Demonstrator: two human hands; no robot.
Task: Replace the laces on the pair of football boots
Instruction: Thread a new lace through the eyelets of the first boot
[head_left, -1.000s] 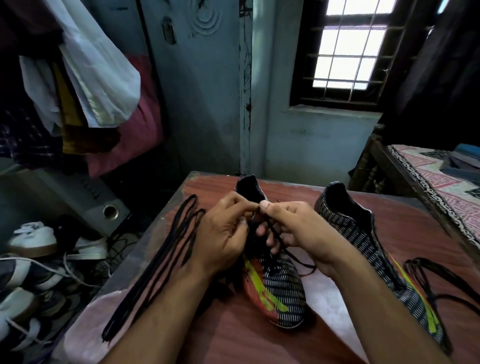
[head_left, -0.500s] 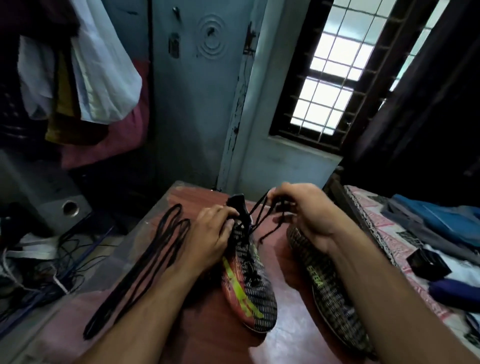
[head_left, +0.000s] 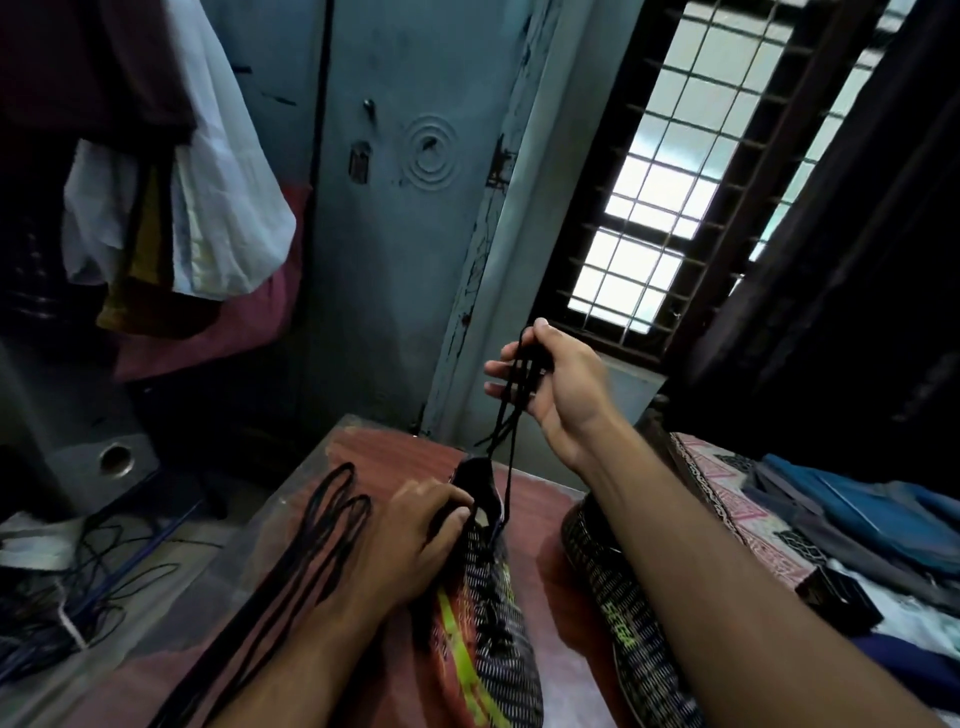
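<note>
The right hand (head_left: 550, 384) pinched a thin black lace (head_left: 511, 441), raised above the black-and-red patterned football boot (head_left: 488, 613). The left hand (head_left: 415, 540) gripped this boot's collar, its fingertips hidden. The right forearm covered part of the second boot (head_left: 623, 618). Left of the fingers, loose black laces (head_left: 291, 566) lay on the reddish wooden table (head_left: 374, 452).

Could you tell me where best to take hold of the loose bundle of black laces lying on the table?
Probably at the looped far end of the laces, coming down from above with the fingers. There the strands bunch into rounded loops on the table, clear of the left hand and boot, so one pinch should gather them all.
</note>
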